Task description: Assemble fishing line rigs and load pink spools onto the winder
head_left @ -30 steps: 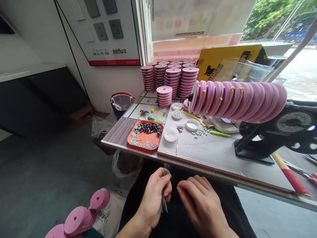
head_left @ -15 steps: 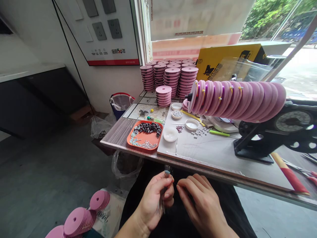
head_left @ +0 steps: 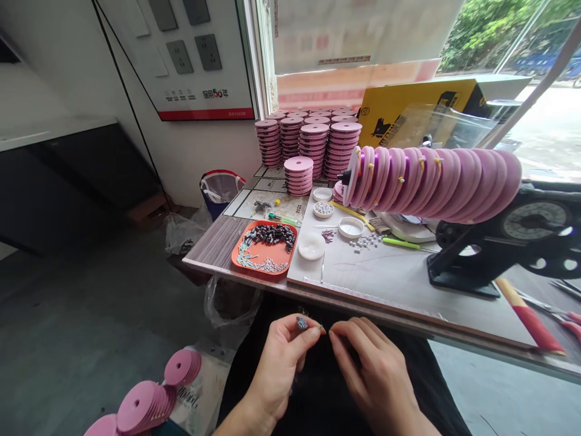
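Observation:
My left hand (head_left: 281, 363) is closed in a pinch on a small bundle of thin wire-like pieces (head_left: 302, 323), held just below the table's front edge over my dark lap. My right hand (head_left: 374, 372) sits close beside it, its fingertips pinched together and almost touching the bundle's top; what it holds, if anything, is too small to see. On the table ahead lies an orange tray (head_left: 262, 251) with dark and silver small parts.
Stacks of pink discs (head_left: 313, 145) stand at the table's back. A row of pink discs (head_left: 431, 181) hangs on a black machine (head_left: 499, 254) at right. White dishes (head_left: 350, 227), a yellow box (head_left: 417, 112), and pink discs (head_left: 145, 402) on the floor at left.
My left hand has tipped the bundle over and lowered it, so less of it sticks up. The right fingertips have closed in toward the bundle's top.

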Demonstrator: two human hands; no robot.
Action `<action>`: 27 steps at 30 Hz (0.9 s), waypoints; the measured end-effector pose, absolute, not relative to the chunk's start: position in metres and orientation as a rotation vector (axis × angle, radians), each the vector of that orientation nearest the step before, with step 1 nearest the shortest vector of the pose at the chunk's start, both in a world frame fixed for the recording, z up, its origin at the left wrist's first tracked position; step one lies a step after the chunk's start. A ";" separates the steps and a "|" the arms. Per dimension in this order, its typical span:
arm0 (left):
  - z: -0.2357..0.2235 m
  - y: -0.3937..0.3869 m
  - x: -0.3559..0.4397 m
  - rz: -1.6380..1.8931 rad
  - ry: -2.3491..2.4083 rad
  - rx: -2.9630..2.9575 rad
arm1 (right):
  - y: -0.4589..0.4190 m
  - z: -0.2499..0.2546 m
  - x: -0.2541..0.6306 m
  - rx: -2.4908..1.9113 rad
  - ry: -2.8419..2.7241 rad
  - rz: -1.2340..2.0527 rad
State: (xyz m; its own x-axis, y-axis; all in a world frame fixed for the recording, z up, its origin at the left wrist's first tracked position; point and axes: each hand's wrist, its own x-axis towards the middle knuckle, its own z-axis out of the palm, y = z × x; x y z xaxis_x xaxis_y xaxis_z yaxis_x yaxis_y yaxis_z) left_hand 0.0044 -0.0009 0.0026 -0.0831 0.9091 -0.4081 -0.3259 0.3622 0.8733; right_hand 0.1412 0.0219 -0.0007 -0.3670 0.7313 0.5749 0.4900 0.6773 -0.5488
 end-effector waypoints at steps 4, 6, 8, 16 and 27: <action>0.001 -0.003 0.005 1.163 1.288 0.676 | 0.024 0.001 0.141 -0.910 -2.047 0.210; 0.003 -0.003 0.005 1.222 1.271 0.665 | 0.025 0.001 0.140 -0.870 -2.110 0.078; 0.008 -0.002 0.002 1.333 1.164 0.552 | 0.024 0.002 0.141 -0.817 -2.196 0.037; 0.024 0.013 -0.020 1.578 0.940 0.263 | 0.018 0.007 0.145 -0.730 -2.107 0.260; 0.004 0.001 0.006 1.196 1.087 0.493 | 0.023 0.006 0.141 -0.835 -2.101 0.248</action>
State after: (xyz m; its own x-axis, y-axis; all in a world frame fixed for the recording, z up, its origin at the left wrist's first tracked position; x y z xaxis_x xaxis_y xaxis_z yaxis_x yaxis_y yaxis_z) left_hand 0.0060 0.0007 0.0044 -0.0232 0.9130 -0.4073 -0.4928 0.3440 0.7992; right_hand 0.1405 0.0228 0.0063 -0.4254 0.6415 0.6384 0.4752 0.7587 -0.4457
